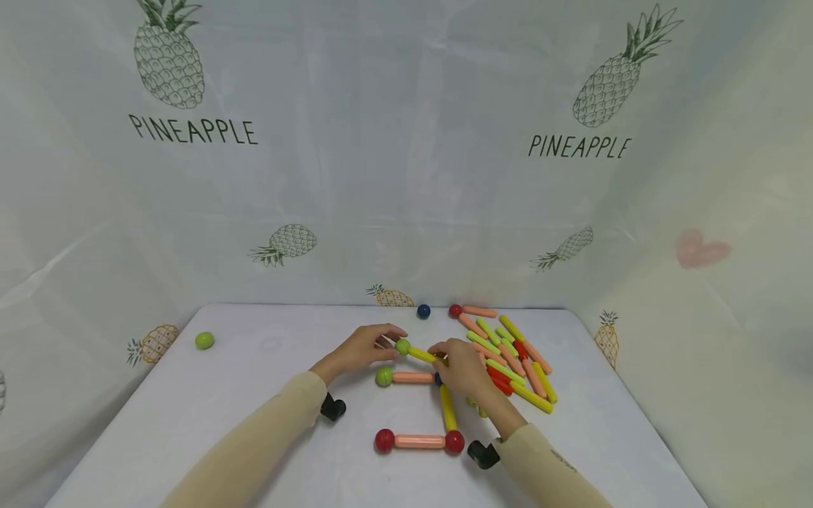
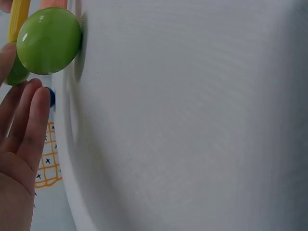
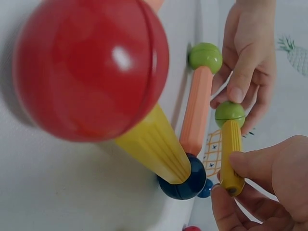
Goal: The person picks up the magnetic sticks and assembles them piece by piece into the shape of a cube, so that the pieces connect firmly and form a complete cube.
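My left hand (image 1: 362,351) pinches a small green ball (image 3: 230,113) between thumb and fingertips. A yellow grooved stick (image 3: 231,144) is joined to that ball, and my right hand (image 1: 466,370) pinches its other end between thumb and fingers. Both are held up over the table. Just below them lies a salmon stick (image 1: 413,378) with another green ball (image 1: 384,376) at its left end and a dark blue ball (image 3: 185,180) at its right. A second yellow stick (image 1: 448,408) runs from the blue ball to a red ball (image 1: 454,442).
Another salmon stick (image 1: 419,442) joins that red ball to a second red ball (image 1: 384,441). Loose sticks in several colours lie at the right, among them a yellow one (image 1: 532,397). At the back sits a blue ball (image 1: 423,311); a green ball (image 1: 204,341) is far left.
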The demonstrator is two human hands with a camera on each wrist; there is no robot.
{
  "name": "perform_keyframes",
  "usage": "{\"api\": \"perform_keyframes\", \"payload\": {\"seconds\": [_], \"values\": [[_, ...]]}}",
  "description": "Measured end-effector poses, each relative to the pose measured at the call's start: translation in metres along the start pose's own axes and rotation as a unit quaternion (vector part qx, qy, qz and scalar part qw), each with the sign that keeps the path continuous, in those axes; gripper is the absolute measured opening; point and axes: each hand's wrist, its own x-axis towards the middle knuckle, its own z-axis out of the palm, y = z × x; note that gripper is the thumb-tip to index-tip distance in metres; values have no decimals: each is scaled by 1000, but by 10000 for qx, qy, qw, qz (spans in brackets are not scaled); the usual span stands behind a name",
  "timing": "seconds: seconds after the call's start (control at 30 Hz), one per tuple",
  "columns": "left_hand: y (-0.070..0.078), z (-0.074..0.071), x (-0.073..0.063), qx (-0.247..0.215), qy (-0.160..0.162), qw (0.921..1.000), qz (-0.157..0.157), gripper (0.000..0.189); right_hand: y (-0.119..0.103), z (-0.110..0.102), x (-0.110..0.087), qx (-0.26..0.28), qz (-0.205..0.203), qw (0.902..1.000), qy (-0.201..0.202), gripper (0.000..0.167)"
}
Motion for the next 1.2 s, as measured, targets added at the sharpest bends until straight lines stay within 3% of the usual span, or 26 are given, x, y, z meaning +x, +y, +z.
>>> {"api": "perform_keyframes", "payload": {"seconds": [0.13,0.4,0.53,0.7,0.93,1.2], "values": [[-1,1,1,-4,-7,10000,56,40,-2,0,-1,27,-63,10000,5,19],[2,0,6,253,102,9995,137,33,-7,2,-2,408,205,9987,-223,21],[-2,-1,11,479,452,9977,-142,32,-7,0,-5,350,195,9991,-161,20],[-15,-6,10,759,1053,9884,-788,27,-4,-5,-12,334,294,9990,-99,20],[-19,-9,18,657,944,9901,-802,31,-3,-7,-18,411,176,9990,86,18],[-28,-5,30,869,910,9885,-836,32,-15,-1,-27,582,76,9983,-31,19]]}}
